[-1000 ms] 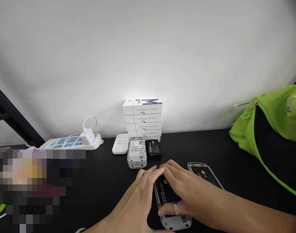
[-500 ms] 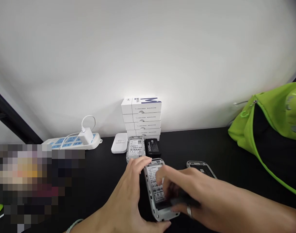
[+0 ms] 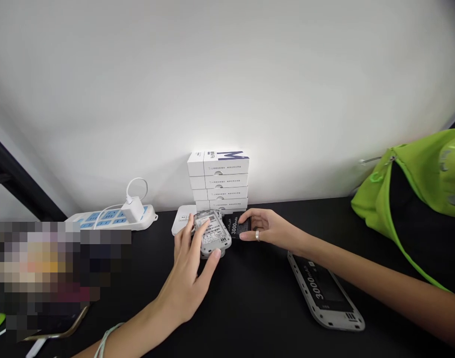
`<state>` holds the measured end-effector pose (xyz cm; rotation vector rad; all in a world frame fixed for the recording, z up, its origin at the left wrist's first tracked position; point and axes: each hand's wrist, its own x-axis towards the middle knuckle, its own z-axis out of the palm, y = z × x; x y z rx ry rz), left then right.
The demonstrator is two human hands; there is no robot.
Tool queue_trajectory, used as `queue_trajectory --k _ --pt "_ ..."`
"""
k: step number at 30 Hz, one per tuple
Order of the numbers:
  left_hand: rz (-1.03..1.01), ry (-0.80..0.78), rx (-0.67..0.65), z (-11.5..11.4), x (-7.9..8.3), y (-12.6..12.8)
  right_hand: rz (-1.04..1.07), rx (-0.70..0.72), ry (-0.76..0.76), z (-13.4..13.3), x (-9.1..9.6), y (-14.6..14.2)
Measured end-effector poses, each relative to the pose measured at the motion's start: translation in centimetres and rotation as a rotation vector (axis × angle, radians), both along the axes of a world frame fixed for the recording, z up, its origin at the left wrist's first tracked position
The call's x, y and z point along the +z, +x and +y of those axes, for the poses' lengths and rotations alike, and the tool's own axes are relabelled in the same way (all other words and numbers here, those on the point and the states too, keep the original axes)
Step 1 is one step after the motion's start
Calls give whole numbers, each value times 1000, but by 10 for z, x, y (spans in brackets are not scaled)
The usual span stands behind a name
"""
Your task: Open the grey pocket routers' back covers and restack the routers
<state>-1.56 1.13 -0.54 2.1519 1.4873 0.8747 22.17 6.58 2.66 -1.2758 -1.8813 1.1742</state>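
The left hand (image 3: 186, 281) has its grip clamped around a pocket router (image 3: 212, 232), which is tilted directly in front of the stack of white cardboard boxes (image 3: 218, 181). The router has a matte grey plastic rim, rounded corners and a flat back with a white barcode label. Another grey rounded edge shows beneath it.

The right hand (image 3: 270, 231), wearing a silver ring (image 3: 257, 235), has its grip pinched on the end of a black 3000mAh battery (image 3: 237, 226). This small, matte, rectangular block with white print sits just right of the router, in front of the stack.

Well right of the stack, a second pocket router (image 3: 324, 291) lies flat on the black counter (image 3: 257, 308), a long rounded slab with a grey rim and a black face printed 3000mAh. Left of the stack are a smooth white pocket device (image 3: 181, 221), partly hidden, and a white power strip (image 3: 112, 219) with blue sockets and a looped cable. A lime-green bag (image 3: 410, 184) with black lining slumps far to the right.

Half a second ago, both hands crowded over a labelled router low on the counter; now they are apart, and the flat router lies fully uncovered.
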Motion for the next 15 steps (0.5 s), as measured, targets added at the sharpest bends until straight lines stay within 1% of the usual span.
queue_trajectory --k 2,4,6,10,12,15 --pt "-15 -12 -19 2 -1 0 -44 44 36 4 -3 0" --pt "-34 23 -17 5 -2 0 -102 70 89 7 -4 0" --pt "-51 45 -7 7 -3 0 -166 69 159 7 -6 -2" --pt "-92 23 9 7 -5 0 -277 45 265 6 -12 -4" --pt "-112 5 23 6 -5 0 -306 44 288 3 -9 -3" --pt "-132 -19 36 4 -5 0 -376 102 283 -10 6 10"
